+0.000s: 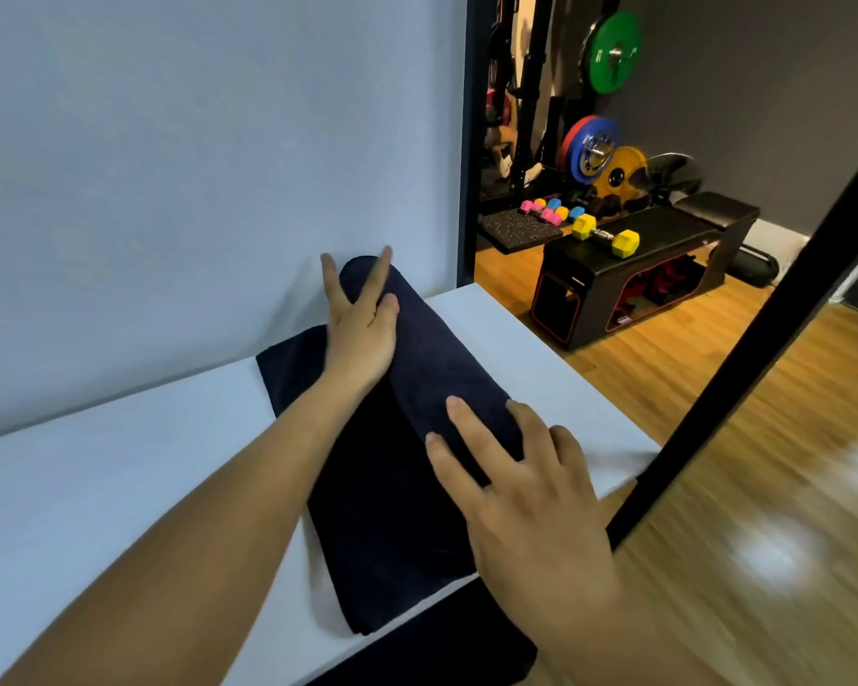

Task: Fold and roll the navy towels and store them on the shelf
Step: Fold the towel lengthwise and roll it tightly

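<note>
1. White table (pixel 95 487) is standing against a pale wall (pixel 169 141); beyond its far end a gym room is showing, with a black bench (pixel 664 240) carrying a yellow dumbbell (pixel 605 235).
2. On the table the navy towel (pixel 432 349) is lying partly rolled. The roll is running from the wall end toward the near edge, and the flat, unrolled part is spreading out to its left.
3. The left hand (pixel 362 329) is pressing on the far end of the roll with straight, splayed fingers, gripping nothing.
4. The right hand (pixel 521 492) is resting flat on the near end, fingers straight and spread wide, also not closing round the cloth.
5. Likely step: rolling the towel over its flat part.
6. Risks, as I am judging them:
   - the two hands are working well apart, so one end moving faster would be skewing the roll into a cone;
   - flat palms are only pressing, so easing off could be letting the roll loosen;
   - the flat part is reaching the near table edge, where it could be sliding off and dragging the roll crooked.
</note>
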Demonstrator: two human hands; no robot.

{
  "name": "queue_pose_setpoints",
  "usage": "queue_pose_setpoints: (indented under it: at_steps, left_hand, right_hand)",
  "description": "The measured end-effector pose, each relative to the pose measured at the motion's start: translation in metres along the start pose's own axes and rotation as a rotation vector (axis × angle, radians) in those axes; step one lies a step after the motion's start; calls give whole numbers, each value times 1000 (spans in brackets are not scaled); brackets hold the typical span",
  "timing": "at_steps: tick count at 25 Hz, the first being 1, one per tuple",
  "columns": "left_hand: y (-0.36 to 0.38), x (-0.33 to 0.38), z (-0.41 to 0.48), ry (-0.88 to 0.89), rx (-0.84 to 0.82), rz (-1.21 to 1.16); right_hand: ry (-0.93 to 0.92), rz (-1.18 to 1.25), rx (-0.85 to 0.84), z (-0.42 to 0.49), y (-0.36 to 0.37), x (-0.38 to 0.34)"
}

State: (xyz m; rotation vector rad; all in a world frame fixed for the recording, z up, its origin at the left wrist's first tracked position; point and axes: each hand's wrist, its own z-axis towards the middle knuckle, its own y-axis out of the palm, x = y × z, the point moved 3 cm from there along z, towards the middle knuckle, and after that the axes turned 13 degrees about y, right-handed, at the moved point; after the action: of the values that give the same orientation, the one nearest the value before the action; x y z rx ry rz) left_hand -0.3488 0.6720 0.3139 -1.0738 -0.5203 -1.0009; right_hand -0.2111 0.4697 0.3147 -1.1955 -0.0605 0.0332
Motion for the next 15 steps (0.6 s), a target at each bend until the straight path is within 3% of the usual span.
queue_pose_setpoints:
  at_steps: [3,8,11,15]
  left_hand:
    - [-17,-16,-8,124,-169,221]
    - [-47,-40,-35,124,-146,199]
    - [-65,-49,-46,76,-174,201]
    - [-57,-33,-26,72,-213,278]
  right_hand:
    - [-4,-10,-19,-8,-6,-14]
    - [-54,80,97,-30,-8,-66]
    - [69,330,145,-16,-29,-57]
    - [419,477,-286,9,-40,-14]
